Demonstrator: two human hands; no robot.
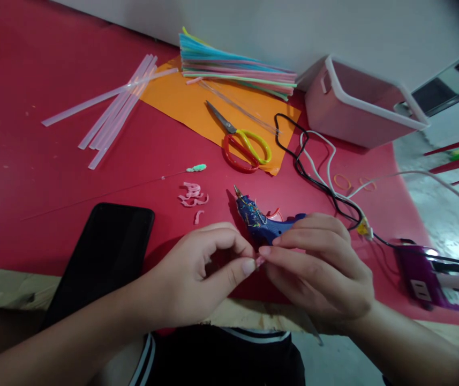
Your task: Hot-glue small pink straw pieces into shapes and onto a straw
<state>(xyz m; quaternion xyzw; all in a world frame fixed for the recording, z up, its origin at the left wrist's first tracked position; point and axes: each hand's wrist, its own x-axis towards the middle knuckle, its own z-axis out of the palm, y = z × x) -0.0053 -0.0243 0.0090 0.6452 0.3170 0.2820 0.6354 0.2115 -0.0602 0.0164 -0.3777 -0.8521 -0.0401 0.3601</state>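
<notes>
Clearly, the small pink piece (pixel 260 261) was the most vulnerable thing here: it sat between the fingertips of the two hands, above the near edge of the table (pixel 32 161). The left hand (pixel 207 273) pinched one end of it between thumb and forefinger. The right hand (pixel 321 268) had a fingertip against the other end, but whether its thumb closed from beneath could not be told. With so little of the piece showing, a slack pinch could have let it slip, and a pull in opposite directions could have stretched or torn it. Dropped, it might have gone over the edge into the lap.

Just beyond the hands lay the glue gun (pixel 259 222), its nozzle (pixel 237 191) pointing away; the right fingers overlapped its handle in view, though contact was unclear. Whether it was hot did not show; if it was, a careless reach past the nozzle risked a burn. Its coating of stuck bits might also have snagged loose fibres.

Near the left hand, curled pink scraps (pixel 193 194) lay loose, easily scattered by a sleeve or knuckle, and a thin wire with a green tip (pixel 197 168) lay close behind them. The phone (pixel 104 252) jutted past the table edge beside the left forearm, so a sideways nudge could have tipped it off.

Farther out, the scissors (pixel 237 136) lay with blades slightly parted or shut, too unclear to say, while the black cable (pixel 325 188) looped to the right, where a catching wrist might have tugged it.
</notes>
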